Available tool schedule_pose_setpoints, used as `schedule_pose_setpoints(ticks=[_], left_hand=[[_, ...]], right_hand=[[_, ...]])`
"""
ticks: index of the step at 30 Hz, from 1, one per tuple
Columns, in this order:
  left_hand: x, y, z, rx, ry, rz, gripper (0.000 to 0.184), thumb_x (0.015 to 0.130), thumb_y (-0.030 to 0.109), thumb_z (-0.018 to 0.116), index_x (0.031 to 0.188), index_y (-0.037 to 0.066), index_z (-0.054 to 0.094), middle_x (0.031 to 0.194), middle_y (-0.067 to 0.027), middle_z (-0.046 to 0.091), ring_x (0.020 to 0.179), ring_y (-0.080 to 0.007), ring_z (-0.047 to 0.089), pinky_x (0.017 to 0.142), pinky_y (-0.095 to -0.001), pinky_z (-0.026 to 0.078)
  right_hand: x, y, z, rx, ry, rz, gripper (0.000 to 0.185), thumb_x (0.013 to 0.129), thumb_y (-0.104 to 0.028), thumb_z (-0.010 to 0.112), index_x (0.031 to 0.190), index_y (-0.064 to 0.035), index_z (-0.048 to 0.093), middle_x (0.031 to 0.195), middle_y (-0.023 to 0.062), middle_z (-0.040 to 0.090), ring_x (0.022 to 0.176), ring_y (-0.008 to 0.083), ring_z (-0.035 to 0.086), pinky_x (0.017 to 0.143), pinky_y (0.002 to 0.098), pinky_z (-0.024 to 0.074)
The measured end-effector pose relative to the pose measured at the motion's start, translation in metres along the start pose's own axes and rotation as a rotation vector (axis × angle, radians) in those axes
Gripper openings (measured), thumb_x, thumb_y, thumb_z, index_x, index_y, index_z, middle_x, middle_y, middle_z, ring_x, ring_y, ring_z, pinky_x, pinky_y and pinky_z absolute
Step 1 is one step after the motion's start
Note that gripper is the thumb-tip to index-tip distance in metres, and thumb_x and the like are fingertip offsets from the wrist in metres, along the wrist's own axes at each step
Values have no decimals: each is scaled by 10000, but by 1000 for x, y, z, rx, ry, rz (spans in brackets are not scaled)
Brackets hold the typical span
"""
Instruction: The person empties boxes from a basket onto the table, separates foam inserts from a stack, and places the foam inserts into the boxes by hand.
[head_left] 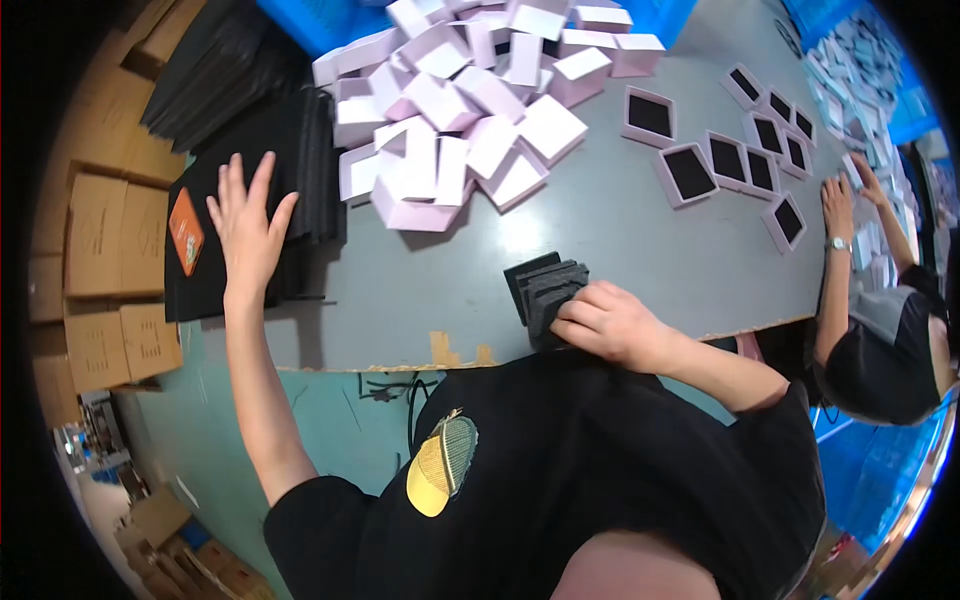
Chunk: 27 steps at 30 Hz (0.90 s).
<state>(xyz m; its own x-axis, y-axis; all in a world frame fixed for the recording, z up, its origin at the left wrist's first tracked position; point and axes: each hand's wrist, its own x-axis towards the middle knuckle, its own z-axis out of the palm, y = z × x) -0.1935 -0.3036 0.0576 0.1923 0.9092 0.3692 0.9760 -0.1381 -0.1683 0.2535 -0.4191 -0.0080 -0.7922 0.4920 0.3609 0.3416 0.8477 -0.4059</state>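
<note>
My left hand is spread flat over a tall stack of black foam sheets at the left of the table, fingers apart and nothing in them. Beside it on the stack lies an orange card. Near the table's front edge, my right hand has its fingers curled against a small uneven pile of black foam pads, gripping its right side. The thumb is hidden. Past the pads is a heap of pale pink box parts. To the right lie several small boxes with black inserts.
Blue bins stand behind the heap. At the right, a co-worker reaches toward another pile of box parts. Cardboard cartons are stacked at the left. Bits of tape mark the grey table's front edge.
</note>
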Motion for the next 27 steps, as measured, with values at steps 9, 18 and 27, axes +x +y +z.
schedule_pose_setpoints(ticks=[9, 18, 27], left_hand=[[16, 238, 0, -469, -374, 241, 224, 805, 90, 714, 995, -6, 640, 988, -186, 644, 883, -392, 642, 748, -464, 519], [7, 237, 20, -941, -333, 133, 194, 715, 61, 785, 770, 2, 608, 1245, -220, 532, 1075, -415, 578, 885, -465, 484], [39, 291, 54, -1253, -300, 314, 1067, 544, 128, 921, 1454, 36, 373, 1337, -179, 479, 1171, -326, 546, 981, -398, 484]], right_hand=[[2, -13, -30, 113, 31, 101, 346, 778, -125, 743, 1081, -3, 627, 1069, 116, 600, 985, 283, 599, 856, 379, 487], [12, -2, -67, 551, 270, 434, 200, 801, 7, 723, 998, -24, 714, 1001, 113, 693, 883, 263, 684, 749, 354, 553], [-7, 89, -56, -13, 585, 210, 172, 715, -16, 757, 883, -45, 735, 917, 57, 722, 872, 237, 705, 814, 345, 552]])
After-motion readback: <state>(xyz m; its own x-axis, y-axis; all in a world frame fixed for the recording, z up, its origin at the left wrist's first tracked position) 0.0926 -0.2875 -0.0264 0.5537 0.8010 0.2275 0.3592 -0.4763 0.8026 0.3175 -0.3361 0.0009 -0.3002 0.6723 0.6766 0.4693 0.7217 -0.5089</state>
